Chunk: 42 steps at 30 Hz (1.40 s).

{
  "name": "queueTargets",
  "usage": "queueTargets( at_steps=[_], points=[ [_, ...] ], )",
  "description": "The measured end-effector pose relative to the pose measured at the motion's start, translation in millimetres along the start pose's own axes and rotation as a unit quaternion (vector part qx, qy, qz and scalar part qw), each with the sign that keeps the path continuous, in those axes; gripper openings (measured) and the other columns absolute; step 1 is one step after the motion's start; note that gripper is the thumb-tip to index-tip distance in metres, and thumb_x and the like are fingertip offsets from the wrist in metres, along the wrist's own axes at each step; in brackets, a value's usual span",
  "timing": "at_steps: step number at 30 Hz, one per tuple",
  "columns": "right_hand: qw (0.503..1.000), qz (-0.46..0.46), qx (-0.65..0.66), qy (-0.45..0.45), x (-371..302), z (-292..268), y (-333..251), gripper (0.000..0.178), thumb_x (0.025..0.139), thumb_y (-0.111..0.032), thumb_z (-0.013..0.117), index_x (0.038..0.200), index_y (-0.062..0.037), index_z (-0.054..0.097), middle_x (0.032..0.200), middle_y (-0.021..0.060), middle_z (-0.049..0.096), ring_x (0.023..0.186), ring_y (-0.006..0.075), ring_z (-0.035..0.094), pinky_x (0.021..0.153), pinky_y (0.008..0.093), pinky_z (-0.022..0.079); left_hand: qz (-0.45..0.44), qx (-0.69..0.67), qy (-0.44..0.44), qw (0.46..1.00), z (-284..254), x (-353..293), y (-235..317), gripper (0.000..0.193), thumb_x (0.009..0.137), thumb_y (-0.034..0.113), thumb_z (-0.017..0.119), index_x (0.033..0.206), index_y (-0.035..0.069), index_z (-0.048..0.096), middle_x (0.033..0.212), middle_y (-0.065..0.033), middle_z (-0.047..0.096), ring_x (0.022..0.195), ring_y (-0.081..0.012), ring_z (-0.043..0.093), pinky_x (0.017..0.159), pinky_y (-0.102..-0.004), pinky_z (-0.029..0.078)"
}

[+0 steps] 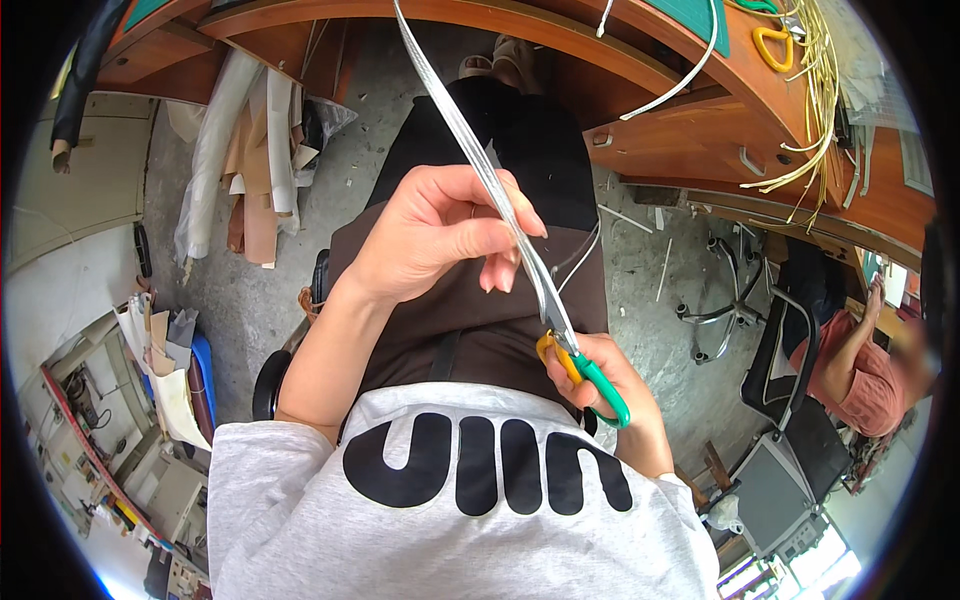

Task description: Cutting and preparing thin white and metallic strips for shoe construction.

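A narrow bundle of shiny silver-white strips [455, 115] runs slantwise from the top edge down across my lap. My left hand [435, 230] grips it partway along, with the thumb bent over and the fingers curled. Lower right, my right hand [615, 375] is closed round a pair of scissors [602, 392] with green and yellow handles. Their blades point up and lie against the lower end of the strips. Whether they are cutting through cannot be told. A thin loose strand [585, 262] curves out beside that end.
Ahead stands a wooden workbench [660, 150] with a green mat [690, 22], an orange-handled tool [772, 48] and hanging golden strips [822, 120]. Rolled sheets [222, 150] lean at the left. On the right, a co-worker [862, 375] sits near a wheeled chair [728, 300]. Scraps litter the floor.
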State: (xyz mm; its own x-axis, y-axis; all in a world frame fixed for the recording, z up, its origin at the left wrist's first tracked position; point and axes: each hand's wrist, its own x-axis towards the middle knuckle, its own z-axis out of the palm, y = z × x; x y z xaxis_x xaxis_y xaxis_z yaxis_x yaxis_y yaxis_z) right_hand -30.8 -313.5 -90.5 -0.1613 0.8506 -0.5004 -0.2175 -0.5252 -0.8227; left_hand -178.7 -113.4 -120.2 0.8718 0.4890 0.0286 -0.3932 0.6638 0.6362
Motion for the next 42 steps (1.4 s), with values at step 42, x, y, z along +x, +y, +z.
queueTargets(
  at_steps=[42],
  points=[
    [1.0,-0.008,-0.023,0.001,15.7,10.0,-6.3,0.067,0.067,-0.071,0.058,0.072,-0.0052,0.045,0.064,-0.0029,0.041,0.058,0.0059,0.037,0.05,0.0221,0.029,-0.016,0.085,-0.008,0.996,-6.3,-7.7,5.2,0.012,0.081,0.002,0.064,0.09,-0.006,0.063,0.082,-0.0112,0.06,0.067,-0.0175,0.063,0.059,-0.0251,0.054]
  ],
)
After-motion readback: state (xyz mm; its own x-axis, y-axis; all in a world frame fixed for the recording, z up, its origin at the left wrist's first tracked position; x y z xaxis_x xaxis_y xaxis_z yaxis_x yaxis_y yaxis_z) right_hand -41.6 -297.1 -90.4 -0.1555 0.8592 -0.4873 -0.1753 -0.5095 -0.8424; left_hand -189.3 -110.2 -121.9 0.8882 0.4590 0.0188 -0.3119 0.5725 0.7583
